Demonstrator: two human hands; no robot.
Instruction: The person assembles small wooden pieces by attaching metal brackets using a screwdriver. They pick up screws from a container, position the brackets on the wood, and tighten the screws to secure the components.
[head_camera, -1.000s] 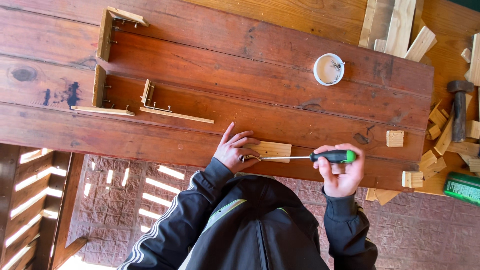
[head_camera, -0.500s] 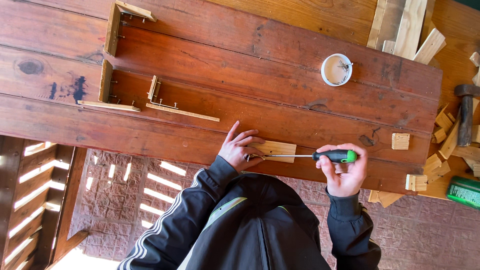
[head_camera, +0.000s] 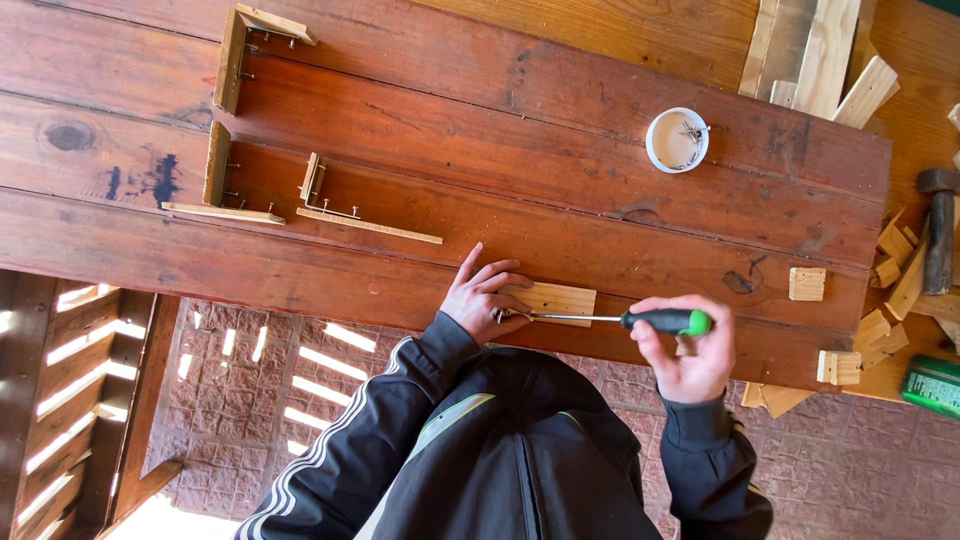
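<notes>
A small wood block (head_camera: 552, 298) at the table's (head_camera: 420, 120) near edge, steadied by the left hand (head_camera: 480, 297); the right hand (head_camera: 685, 352) grips a green-handled screwdriver (head_camera: 610, 320), mid-screwing; firm, straight pressure seems needed

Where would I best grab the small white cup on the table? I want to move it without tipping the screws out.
Grip the white cup by its round outer wall, coming from above with fingers on opposite sides. It stands upright and open-topped, with bare table around it.

Your view drifts a little leftward across the 2 earlier pictures to now, so the white cup (head_camera: 677, 139) and the hammer (head_camera: 938, 232) sit further right in frame. Your hands, the screwdriver (head_camera: 620, 320) and the wood block (head_camera: 552, 299) show no clear change.
</notes>
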